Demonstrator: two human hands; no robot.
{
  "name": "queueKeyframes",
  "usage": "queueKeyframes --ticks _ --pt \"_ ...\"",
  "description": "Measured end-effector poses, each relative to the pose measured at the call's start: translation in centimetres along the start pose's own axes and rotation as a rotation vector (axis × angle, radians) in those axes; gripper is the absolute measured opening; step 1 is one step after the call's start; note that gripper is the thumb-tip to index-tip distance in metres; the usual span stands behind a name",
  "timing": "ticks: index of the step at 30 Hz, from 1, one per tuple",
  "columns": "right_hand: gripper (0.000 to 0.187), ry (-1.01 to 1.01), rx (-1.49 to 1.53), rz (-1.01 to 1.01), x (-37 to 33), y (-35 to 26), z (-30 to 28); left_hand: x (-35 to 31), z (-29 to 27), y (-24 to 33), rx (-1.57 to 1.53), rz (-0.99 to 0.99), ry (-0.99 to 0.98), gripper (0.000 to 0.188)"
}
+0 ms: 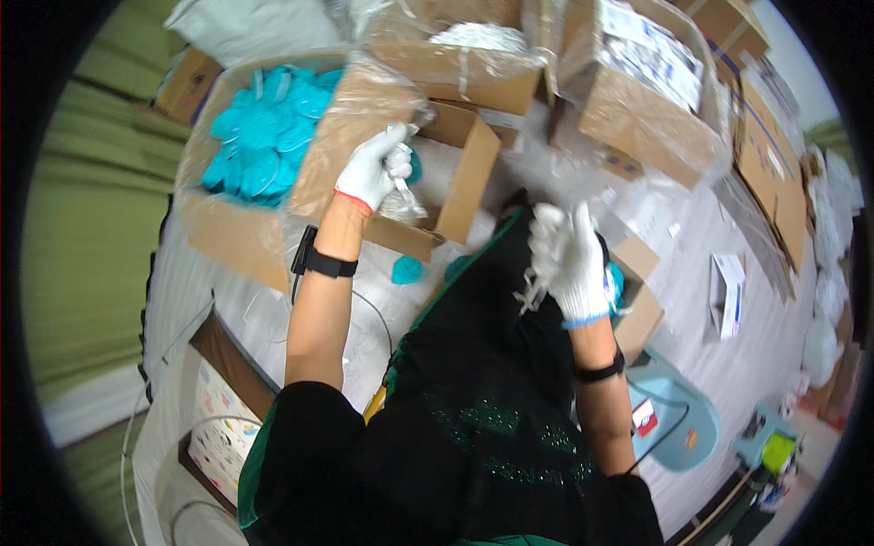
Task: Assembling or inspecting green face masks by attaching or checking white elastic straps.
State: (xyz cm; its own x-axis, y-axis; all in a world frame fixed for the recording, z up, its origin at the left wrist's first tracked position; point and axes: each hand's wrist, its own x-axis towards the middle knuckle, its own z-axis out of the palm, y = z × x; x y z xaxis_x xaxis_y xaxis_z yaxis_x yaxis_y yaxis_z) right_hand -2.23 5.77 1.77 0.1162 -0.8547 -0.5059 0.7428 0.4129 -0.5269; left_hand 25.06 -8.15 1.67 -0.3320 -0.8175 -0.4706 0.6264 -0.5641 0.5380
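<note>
My left hand (373,170), in a white knit glove with a red cuff, is closed over an open cardboard box (469,177). White straps hang below its curled fingers, and a bit of teal shows just behind them. In front of my body, my right hand (575,264), gloved in white with a blue cuff, has its fingers bent round thin white straps (528,298) that dangle at its left; motion blurs it slightly. Beside that wrist a teal face mask (616,285) shows at a smaller cardboard box (639,314). Another teal mask (407,269) lies on the floor.
A large carton (238,238) at the far left holds many teal masks (264,132). Behind stand a carton of white pieces (478,38) and one of flat white packs (651,55). A light blue stool (685,423) is at right, near a white folded carton (726,296).
</note>
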Motion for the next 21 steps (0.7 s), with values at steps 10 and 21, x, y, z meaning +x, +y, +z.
queueKeyframes --ticks 10,21 --pt "0.088 -0.141 0.1 -0.179 2.9 -0.8 -0.2 0.7 8.9 -18.3 1.08 0.499 0.109 0.034" --pt "0.032 -0.116 -0.416 -0.221 0.5 -1.0 -3.9 0.9 10.4 -17.1 0.533 0.176 -0.035 0.009"
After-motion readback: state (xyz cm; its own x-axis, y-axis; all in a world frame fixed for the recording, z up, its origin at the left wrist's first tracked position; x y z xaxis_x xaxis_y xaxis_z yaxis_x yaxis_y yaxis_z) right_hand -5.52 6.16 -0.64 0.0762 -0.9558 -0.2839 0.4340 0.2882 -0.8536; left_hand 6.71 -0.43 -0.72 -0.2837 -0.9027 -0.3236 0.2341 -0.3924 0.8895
